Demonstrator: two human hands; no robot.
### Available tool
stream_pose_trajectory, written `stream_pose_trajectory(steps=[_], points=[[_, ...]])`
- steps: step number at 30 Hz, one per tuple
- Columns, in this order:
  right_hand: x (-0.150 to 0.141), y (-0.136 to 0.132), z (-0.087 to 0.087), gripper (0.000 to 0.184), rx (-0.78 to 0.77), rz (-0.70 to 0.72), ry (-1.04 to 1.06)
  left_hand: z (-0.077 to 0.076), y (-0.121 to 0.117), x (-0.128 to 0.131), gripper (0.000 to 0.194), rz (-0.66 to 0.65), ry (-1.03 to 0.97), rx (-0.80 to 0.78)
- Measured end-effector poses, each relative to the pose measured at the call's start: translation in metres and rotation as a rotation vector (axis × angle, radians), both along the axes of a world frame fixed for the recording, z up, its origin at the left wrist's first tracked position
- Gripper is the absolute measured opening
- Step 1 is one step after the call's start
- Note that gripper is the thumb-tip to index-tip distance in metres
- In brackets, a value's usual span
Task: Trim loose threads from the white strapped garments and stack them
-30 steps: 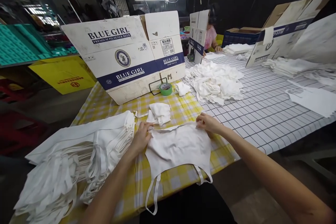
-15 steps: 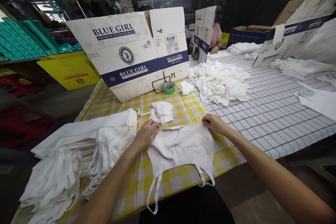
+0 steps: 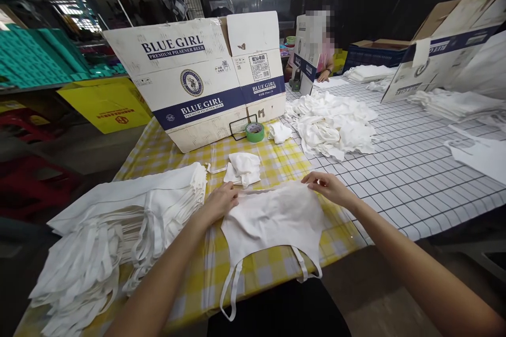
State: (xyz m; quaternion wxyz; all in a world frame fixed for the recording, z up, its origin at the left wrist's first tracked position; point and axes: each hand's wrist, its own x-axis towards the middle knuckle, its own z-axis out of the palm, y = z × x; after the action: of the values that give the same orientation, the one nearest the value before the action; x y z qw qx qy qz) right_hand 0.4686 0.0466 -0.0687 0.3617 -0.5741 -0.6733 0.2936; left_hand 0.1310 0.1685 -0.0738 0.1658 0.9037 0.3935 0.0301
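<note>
A white strapped garment [image 3: 272, 218] lies spread on the yellow checked tablecloth [image 3: 166, 155], its two straps hanging over the near table edge. My left hand [image 3: 221, 202] rests on the garment's upper left corner, fingers curled on the cloth. At the upper right corner my right hand [image 3: 326, 185] pinches the top hem. A tall stack of the same white garments [image 3: 118, 226] sits just left of my left hand. A small folded white piece [image 3: 243, 168] lies right behind the spread garment.
An opened Blue Girl beer carton [image 3: 201, 81] stands as a screen at the back, with a green tape roll [image 3: 255, 131] at its foot. A heap of white cloth [image 3: 334, 124] lies on the grid-patterned cloth [image 3: 407, 168]. Another person [image 3: 326, 55] sits far back.
Both hands have stayed at the garment's top corners; the top hem is drawn slightly away from me and the cloth has bunched a little. The stack and carton are unmoved.
</note>
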Motion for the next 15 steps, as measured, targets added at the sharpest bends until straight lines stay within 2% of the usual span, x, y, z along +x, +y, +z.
stream_pose_trajectory(steps=[3,7,9,12,15], points=[[0.001,-0.008,0.02,0.027,-0.111,0.105,0.172,0.025,-0.005,-0.005,0.014,-0.002,-0.086,-0.091],[0.011,-0.021,0.05,0.026,-0.118,0.106,0.235,0.079,-0.027,-0.025,0.021,-0.083,-0.427,-0.383],[0.017,-0.03,0.066,0.024,-0.092,0.098,0.259,0.106,-0.042,-0.039,0.022,-0.128,-0.608,-0.476],[0.023,-0.045,0.092,0.018,-0.02,0.124,0.288,0.143,-0.066,-0.056,0.023,-0.215,-0.865,-0.501],[0.02,-0.063,0.125,0.013,0.129,0.192,0.309,0.18,-0.087,-0.062,0.031,-0.448,-0.996,-0.413]])
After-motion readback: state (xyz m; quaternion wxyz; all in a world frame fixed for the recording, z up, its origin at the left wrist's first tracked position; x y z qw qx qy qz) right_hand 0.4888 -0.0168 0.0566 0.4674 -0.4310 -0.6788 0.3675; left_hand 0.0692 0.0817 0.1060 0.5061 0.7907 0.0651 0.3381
